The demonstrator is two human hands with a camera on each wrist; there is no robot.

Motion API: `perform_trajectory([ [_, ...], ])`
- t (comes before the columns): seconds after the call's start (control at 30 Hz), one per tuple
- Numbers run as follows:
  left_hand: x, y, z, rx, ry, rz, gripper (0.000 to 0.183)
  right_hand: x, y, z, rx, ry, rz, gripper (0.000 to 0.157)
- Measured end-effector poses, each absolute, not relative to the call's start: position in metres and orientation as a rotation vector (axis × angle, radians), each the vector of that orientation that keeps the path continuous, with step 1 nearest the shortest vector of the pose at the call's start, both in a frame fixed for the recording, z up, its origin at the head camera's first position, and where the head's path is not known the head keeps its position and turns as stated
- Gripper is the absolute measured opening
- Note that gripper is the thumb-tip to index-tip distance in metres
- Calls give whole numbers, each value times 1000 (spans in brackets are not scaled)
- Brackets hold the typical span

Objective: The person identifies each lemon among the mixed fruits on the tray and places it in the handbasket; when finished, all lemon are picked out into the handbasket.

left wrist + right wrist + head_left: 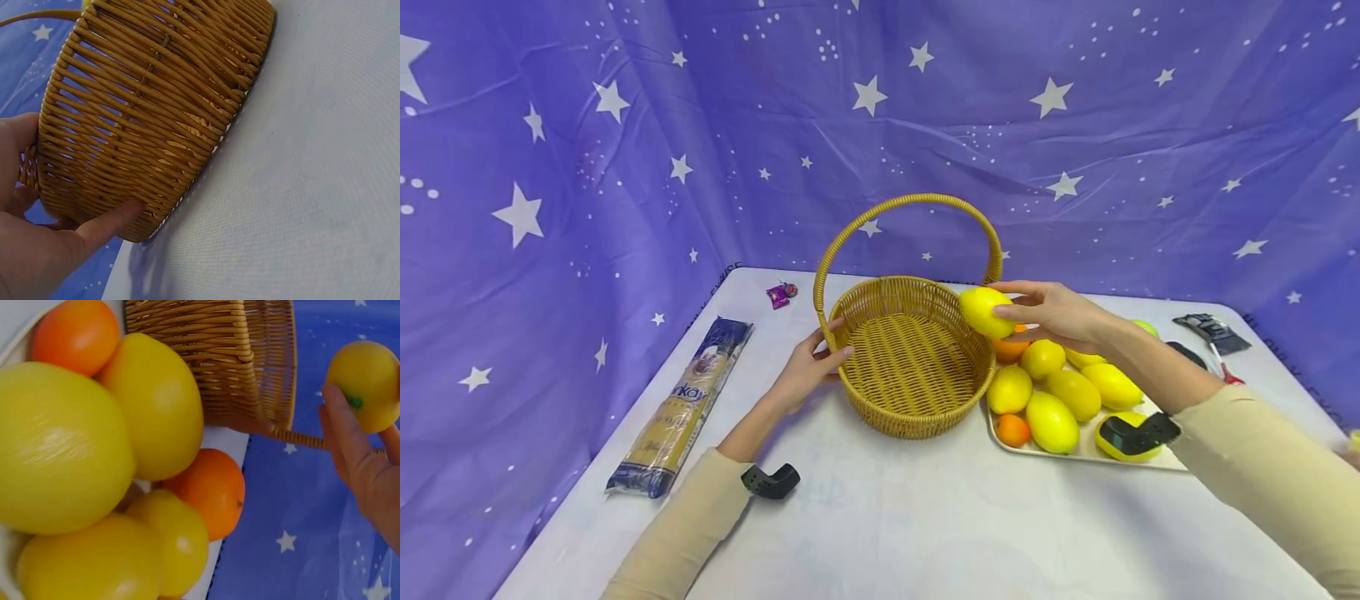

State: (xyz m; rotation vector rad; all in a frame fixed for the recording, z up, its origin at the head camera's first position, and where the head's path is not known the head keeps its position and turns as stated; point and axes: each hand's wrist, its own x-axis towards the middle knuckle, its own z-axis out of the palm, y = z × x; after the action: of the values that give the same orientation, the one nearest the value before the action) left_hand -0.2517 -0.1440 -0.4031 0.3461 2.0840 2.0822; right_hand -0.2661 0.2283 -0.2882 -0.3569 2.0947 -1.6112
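A round woven basket (917, 425) with a tall hoop handle stands mid-table, its bottom bare. My left hand (805, 367) grips the basket's left rim beside the handle's foot; in the left wrist view one finger lies along the woven side. My right hand (1060, 312) holds a yellow lemon (987, 312) at the basket's right rim, above the table. The right wrist view shows the lemon (365, 384) with a green stem spot, pinched between fingers and thumb. Below that hand, a white tray (1075, 457) bears several lemons (1052, 422) and orange fruits (1012, 430).
A long pasta packet (681, 408) lies along the table's left side. A small purple wrapper (778, 295) is at the back left. At the right back are a dark pouch (1213, 332) and red-handled scissors (1228, 373). Starry purple cloth hangs behind the table.
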Motion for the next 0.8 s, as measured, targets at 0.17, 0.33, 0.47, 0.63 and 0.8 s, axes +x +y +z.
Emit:
perform_trajectory([
  [0.17, -251, -144, -403, 348, 2106, 2070, 63, -289, 196, -289, -359, 2075, -1569, 63],
  [0.33, -251, -143, -402, 341, 2111, 2077, 63, -306, 169, -293, -353, 2074, -1512, 62],
  [0.47, -251, -140, -402, 328, 2097, 2094, 62, -317, 152, -297, -348, 2096, -1428, 61],
  [0.63, -251, -140, -403, 321, 2101, 2098, 61, -326, 128, -301, -340, 2116, -1356, 57],
  [0.8, -252, -138, -402, 321, 2125, 2095, 61, -337, 107, -311, -325, 2094, -1297, 56],
])
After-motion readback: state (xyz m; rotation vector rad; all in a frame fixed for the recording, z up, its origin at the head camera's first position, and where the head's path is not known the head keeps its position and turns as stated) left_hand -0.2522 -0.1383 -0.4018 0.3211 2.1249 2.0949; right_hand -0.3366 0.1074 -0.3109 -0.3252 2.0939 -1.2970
